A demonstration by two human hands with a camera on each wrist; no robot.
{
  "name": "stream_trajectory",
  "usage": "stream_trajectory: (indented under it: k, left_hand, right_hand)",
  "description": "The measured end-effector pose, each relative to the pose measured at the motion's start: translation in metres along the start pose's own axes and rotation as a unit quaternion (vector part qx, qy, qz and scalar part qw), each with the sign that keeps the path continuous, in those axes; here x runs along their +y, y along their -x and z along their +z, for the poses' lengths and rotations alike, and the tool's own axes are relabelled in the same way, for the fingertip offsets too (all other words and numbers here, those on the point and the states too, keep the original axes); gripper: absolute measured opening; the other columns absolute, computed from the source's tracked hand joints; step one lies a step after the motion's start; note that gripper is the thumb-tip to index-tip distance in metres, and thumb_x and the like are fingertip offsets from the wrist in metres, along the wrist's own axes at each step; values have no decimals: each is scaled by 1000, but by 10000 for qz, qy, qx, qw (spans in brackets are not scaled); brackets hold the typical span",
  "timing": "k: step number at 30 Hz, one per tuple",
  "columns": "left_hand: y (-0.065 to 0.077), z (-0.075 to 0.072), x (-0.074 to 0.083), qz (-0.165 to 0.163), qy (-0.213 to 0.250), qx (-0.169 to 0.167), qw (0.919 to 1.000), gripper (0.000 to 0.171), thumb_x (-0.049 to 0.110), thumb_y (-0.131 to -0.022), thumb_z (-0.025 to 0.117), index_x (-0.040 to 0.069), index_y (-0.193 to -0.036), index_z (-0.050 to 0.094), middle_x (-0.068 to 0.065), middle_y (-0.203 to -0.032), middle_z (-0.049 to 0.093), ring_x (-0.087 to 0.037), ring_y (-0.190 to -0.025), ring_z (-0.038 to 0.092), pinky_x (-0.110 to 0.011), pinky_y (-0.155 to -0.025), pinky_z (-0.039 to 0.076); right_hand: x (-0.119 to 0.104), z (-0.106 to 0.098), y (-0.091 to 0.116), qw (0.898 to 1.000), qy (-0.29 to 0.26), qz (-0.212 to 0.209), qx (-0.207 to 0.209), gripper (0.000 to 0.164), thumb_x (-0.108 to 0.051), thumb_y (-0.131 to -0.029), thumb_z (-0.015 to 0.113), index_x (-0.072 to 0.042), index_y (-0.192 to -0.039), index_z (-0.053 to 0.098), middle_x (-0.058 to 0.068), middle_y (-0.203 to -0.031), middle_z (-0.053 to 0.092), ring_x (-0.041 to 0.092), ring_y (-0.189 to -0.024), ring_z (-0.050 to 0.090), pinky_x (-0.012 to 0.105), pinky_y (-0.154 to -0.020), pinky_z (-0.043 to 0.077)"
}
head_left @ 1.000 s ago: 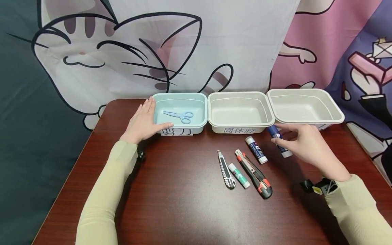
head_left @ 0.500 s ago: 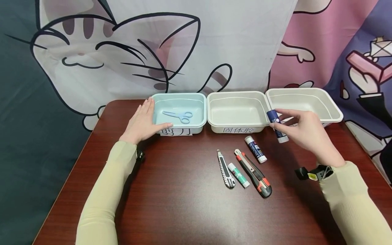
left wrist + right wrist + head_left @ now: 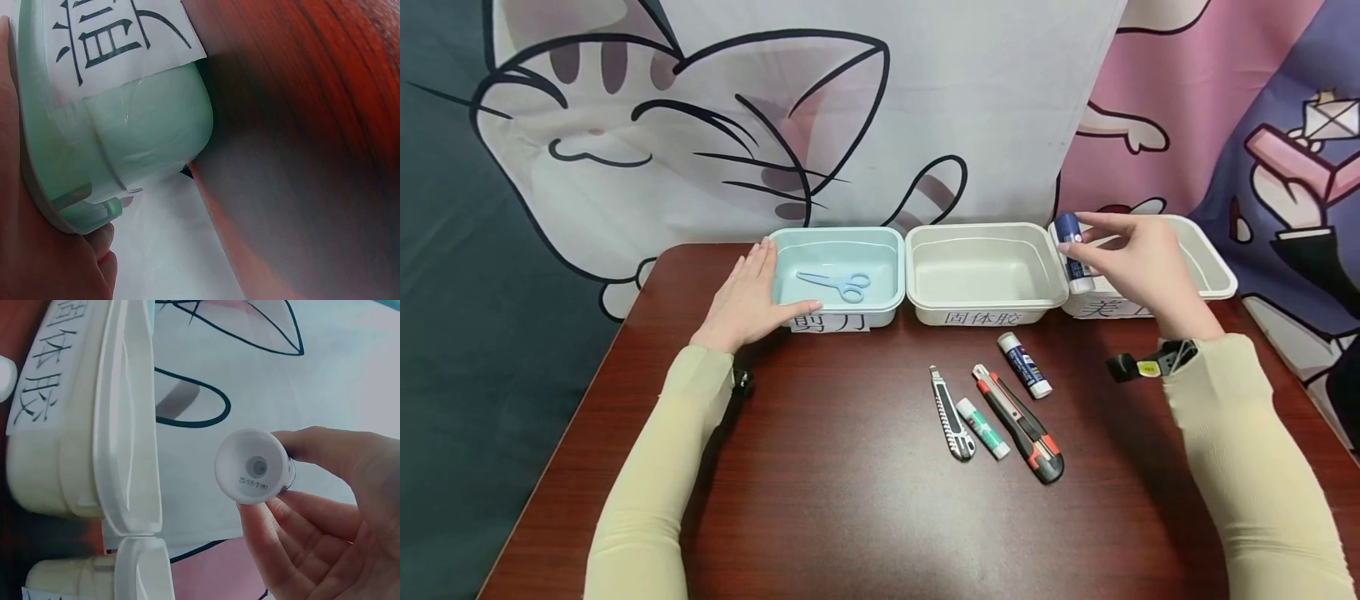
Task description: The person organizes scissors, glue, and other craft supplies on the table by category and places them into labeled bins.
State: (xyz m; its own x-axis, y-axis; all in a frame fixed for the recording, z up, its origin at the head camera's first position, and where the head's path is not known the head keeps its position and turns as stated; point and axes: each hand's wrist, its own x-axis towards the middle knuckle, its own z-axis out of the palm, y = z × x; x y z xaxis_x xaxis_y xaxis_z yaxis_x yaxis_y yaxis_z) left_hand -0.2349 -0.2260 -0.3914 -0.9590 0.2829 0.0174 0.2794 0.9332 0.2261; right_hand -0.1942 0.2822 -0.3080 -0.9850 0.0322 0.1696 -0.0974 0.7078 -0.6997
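My right hand point(image 3: 1138, 258) pinches a blue glue stick point(image 3: 1071, 250) between thumb and fingers, raised over the seam between the middle and right boxes. In the right wrist view the white round end of the glue stick point(image 3: 250, 467) faces the camera. With straight fingers, my left hand point(image 3: 748, 296) rests along the left side of a light blue box point(image 3: 887, 312), its thumb at the front rim. Light blue scissors point(image 3: 842, 285) lie inside that box. On the table lie another blue glue stick point(image 3: 1025, 365) and a smaller green one point(image 3: 983, 428).
A cream box point(image 3: 988, 317) stands in the middle of the row, another cream box point(image 3: 1217, 287) at its right. Paper labels mark their fronts. A slim utility knife point(image 3: 953, 417) and a red-black utility knife point(image 3: 1021, 425) lie on the brown table point(image 3: 820, 467). Printed cloth hangs behind.
My right hand has lifted the blue glue stick from just in front of the boxes up to rim height and above. The left hand keeps its place on the light blue box.
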Motion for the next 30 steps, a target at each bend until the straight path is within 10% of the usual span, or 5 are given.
stream_trajectory:
  k: [30]
  left_hand:
    - [1,0,0,16,69,65,10000,128,86,-82,51,-3,-160,5,-16,-169,2,-28,-155,2,-43,-124,3]
  right_hand:
    - [8,35,-33,9991,-390,131,-51,61,-43,-87,81,-2,-130,70,16,-102,74,11,-65,73,16,-51,50]
